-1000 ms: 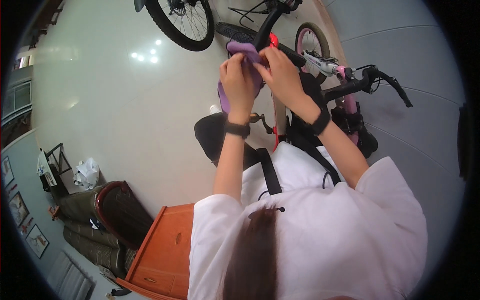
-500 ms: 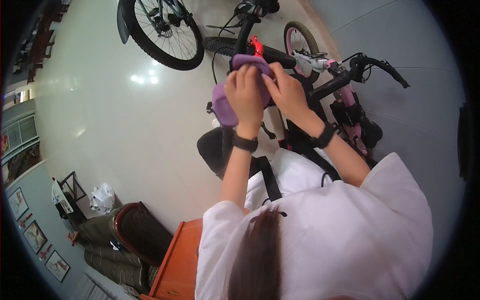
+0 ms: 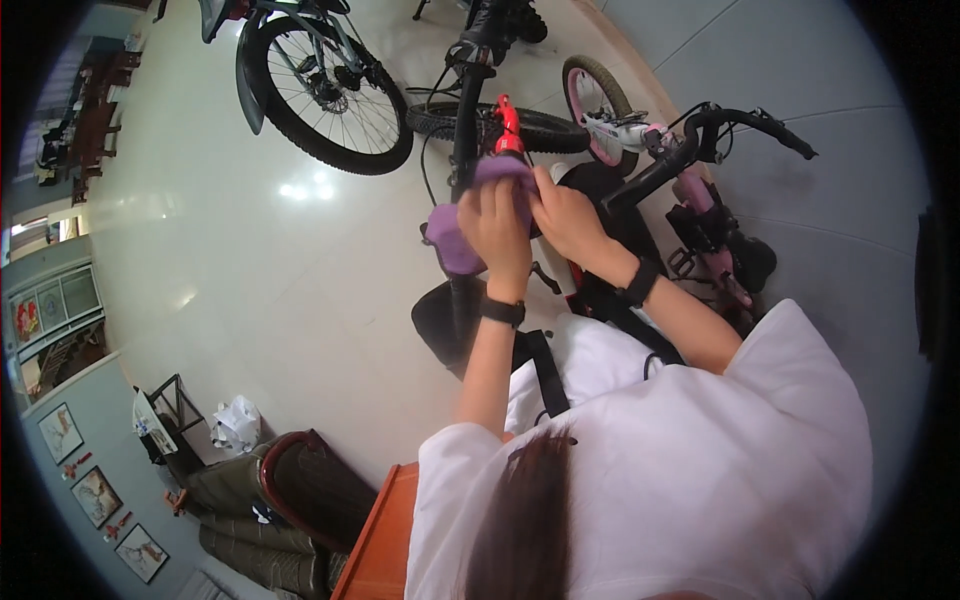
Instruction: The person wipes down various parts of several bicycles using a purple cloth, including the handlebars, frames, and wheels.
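A purple cloth [image 3: 456, 242] is bunched in both my hands over a black and red part of the bicycle in front of me. My left hand [image 3: 497, 232] has its fingers closed over the cloth, and a loose flap hangs out on its left side. Just to the right, my right hand [image 3: 574, 222] pinches the cloth's edge near the left fingertips. Beyond the cloth, a bright red bicycle part [image 3: 508, 128] shows. Left of it runs a black handlebar [image 3: 466, 135]. What lies under the cloth is hidden.
Another bicycle's wheel [image 3: 328, 95] stands ahead on the left. On the right, a pink and white bicycle [image 3: 690, 190] with a black handlebar leans near the grey wall [image 3: 830, 220]. An orange-brown wooden cabinet [image 3: 385, 540] and a dark sofa [image 3: 250, 520] stand at the lower left.
Both hands and the cloth have drawn back toward me along the bicycle, and more of the red part shows beyond them. The whole view has shifted slightly.
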`<move>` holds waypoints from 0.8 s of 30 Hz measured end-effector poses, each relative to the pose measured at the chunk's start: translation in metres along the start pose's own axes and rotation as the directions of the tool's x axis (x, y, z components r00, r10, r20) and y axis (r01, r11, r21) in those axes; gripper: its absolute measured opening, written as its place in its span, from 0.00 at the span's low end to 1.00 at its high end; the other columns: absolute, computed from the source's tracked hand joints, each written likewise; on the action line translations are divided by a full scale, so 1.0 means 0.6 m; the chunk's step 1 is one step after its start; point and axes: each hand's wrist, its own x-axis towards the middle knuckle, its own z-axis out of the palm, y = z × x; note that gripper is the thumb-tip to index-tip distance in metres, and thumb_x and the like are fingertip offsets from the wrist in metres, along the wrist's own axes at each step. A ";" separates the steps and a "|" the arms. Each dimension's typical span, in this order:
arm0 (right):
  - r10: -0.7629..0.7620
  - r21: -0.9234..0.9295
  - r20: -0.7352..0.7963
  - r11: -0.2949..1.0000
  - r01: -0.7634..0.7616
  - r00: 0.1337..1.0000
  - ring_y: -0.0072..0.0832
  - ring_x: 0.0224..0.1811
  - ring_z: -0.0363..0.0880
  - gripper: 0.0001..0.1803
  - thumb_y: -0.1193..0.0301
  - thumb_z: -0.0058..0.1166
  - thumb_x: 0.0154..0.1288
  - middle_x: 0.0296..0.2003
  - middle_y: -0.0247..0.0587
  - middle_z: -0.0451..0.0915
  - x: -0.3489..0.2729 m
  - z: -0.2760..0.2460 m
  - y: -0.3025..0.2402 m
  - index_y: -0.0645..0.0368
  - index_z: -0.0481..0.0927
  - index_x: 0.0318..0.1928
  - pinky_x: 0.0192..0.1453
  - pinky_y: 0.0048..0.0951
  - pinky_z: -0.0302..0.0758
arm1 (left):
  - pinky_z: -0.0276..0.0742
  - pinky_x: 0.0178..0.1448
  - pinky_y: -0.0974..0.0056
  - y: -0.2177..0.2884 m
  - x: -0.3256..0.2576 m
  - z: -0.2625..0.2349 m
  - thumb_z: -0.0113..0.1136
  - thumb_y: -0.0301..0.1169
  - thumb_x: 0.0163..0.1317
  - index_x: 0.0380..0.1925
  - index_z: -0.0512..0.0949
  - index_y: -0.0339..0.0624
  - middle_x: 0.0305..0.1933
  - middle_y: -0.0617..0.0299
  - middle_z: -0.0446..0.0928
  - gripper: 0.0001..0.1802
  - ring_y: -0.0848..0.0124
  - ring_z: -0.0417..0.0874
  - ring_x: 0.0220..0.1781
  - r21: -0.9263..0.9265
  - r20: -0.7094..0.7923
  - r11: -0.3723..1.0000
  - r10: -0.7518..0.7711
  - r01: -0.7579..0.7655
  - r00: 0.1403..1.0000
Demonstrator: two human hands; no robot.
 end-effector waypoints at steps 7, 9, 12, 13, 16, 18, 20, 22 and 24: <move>-0.095 -0.277 -0.087 0.958 0.068 0.992 0.44 0.18 0.74 0.16 0.65 0.41 0.63 0.15 0.47 0.73 0.032 0.014 -0.028 0.66 0.61 0.43 0.18 0.40 0.71 | 0.63 0.50 0.59 -0.001 0.053 0.012 0.54 0.27 0.46 0.39 0.74 0.43 0.43 0.63 0.74 0.16 0.60 0.69 0.45 0.043 0.078 0.996 -0.082 0.078 0.994; -0.082 -0.263 -0.039 0.962 0.069 0.996 0.45 0.19 0.74 0.17 0.65 0.41 0.63 0.15 0.48 0.73 0.023 0.003 -0.032 0.65 0.60 0.44 0.19 0.41 0.70 | 0.63 0.51 0.59 -0.006 0.045 0.004 0.53 0.26 0.46 0.38 0.74 0.42 0.43 0.61 0.74 0.16 0.60 0.69 0.45 -0.049 0.068 0.994 -0.090 0.093 0.994; -0.112 -0.131 -0.019 0.985 0.109 0.994 0.47 0.20 0.74 0.17 0.65 0.42 0.63 0.16 0.49 0.73 0.019 -0.018 -0.049 0.63 0.59 0.46 0.20 0.42 0.69 | 0.64 0.50 0.57 -0.011 0.035 -0.014 0.53 0.22 0.47 0.36 0.75 0.40 0.40 0.57 0.75 0.13 0.57 0.71 0.43 -0.279 0.009 0.948 -0.158 0.155 0.987; -0.144 -0.007 -0.045 0.990 0.144 0.988 0.47 0.21 0.74 0.17 0.65 0.43 0.62 0.17 0.50 0.73 0.019 -0.026 -0.057 0.62 0.59 0.47 0.21 0.42 0.69 | 0.64 0.50 0.58 -0.009 0.045 -0.029 0.52 0.21 0.47 0.35 0.75 0.40 0.40 0.57 0.75 0.12 0.57 0.71 0.43 -0.271 -0.016 0.955 -0.130 0.121 0.991; -0.215 0.139 -0.235 0.958 0.252 0.948 0.49 0.22 0.74 0.16 0.65 0.44 0.62 0.18 0.52 0.72 0.048 -0.034 -0.098 0.60 0.60 0.46 0.22 0.44 0.68 | 0.64 0.50 0.59 -0.007 0.112 -0.067 0.51 0.20 0.48 0.35 0.75 0.39 0.40 0.57 0.75 0.12 0.57 0.70 0.44 -0.207 -0.082 0.974 -0.111 0.092 0.990; -0.233 0.174 -0.297 0.940 0.292 0.926 0.49 0.22 0.74 0.15 0.67 0.44 0.61 0.19 0.53 0.73 0.081 -0.050 -0.110 0.60 0.61 0.44 0.22 0.45 0.68 | 0.64 0.49 0.59 -0.005 0.170 -0.065 0.50 0.20 0.49 0.35 0.75 0.39 0.40 0.58 0.75 0.12 0.57 0.69 0.44 -0.176 -0.048 0.983 -0.051 0.042 0.998; -0.135 -0.009 -0.280 0.990 0.138 0.950 0.44 0.20 0.75 0.14 0.67 0.44 0.60 0.18 0.47 0.74 0.114 -0.059 -0.113 0.61 0.63 0.42 0.22 0.40 0.70 | 0.64 0.47 0.58 -0.011 0.213 -0.042 0.50 0.20 0.48 0.32 0.74 0.39 0.38 0.56 0.74 0.09 0.56 0.69 0.43 -0.194 -0.047 0.981 0.010 -0.019 0.999; -0.110 -0.134 -0.255 0.988 0.078 0.961 0.43 0.21 0.77 0.14 0.69 0.44 0.59 0.18 0.48 0.75 0.139 -0.059 -0.087 0.63 0.63 0.43 0.23 0.40 0.71 | 0.64 0.45 0.58 -0.028 0.216 -0.002 0.50 0.21 0.47 0.28 0.72 0.38 0.34 0.54 0.72 0.07 0.54 0.69 0.39 -0.210 -0.040 0.977 0.033 -0.041 0.999; -0.106 -0.218 -0.133 0.973 0.075 0.985 0.44 0.23 0.78 0.13 0.69 0.45 0.57 0.21 0.50 0.77 0.148 -0.047 -0.038 0.63 0.65 0.41 0.25 0.39 0.73 | 0.65 0.42 0.56 -0.008 0.199 0.000 0.50 0.21 0.45 0.27 0.72 0.39 0.33 0.55 0.71 0.07 0.54 0.69 0.37 -0.094 0.044 0.993 0.082 -0.078 0.996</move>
